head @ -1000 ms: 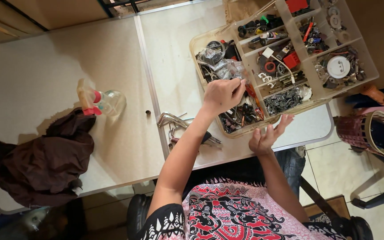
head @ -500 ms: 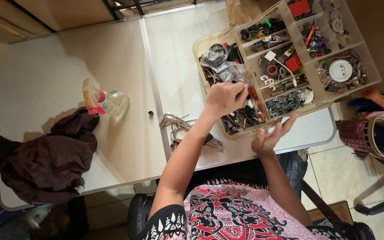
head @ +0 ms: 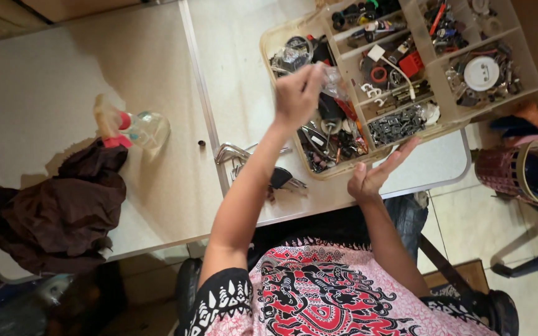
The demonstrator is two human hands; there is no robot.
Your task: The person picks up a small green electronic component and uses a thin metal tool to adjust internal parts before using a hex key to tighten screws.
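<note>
Head view: you're looking straight down at your own two hands over a cluttered parts box.
Small clear bag (head: 333,76): up in the air above the near-left compartment of the box, pinched at your left hand; what's inside it is too blurred to tell.
Left hand (head: 297,93): raised over the box, fingers (head: 311,73) drawn in tight on the bag, arm stretched out across the tabletop edge.
Right hand (head: 378,173): palm open, fingers spread wide and holding nothing, hovering at the near rim of the box, just off the tabletop's front edge.
Organizer box (head: 269,46): pale plastic, split into compartments, sitting at the right end of the tabletop and packed with small hardware: dark metal bits, red pieces, a round white disc in the right compartment.
Hex keys (head: 235,151): a bundle of bent metal keys lying on the tabletop just left of your left forearm, with a dark-handled tool beside them.
Tabletop (head: 157,193): off-white, with a seam running away from you to the left of the box.
Spray bottle (head: 133,126): clear, with a red-and-yellow trigger, lying on its side well to the left.
Dark cloth (head: 57,211): brown, crumpled, touching the bottle's trigger end and spilling over the near-left corner.
Woven basket (head: 518,171): on the floor, off to your right.
</note>
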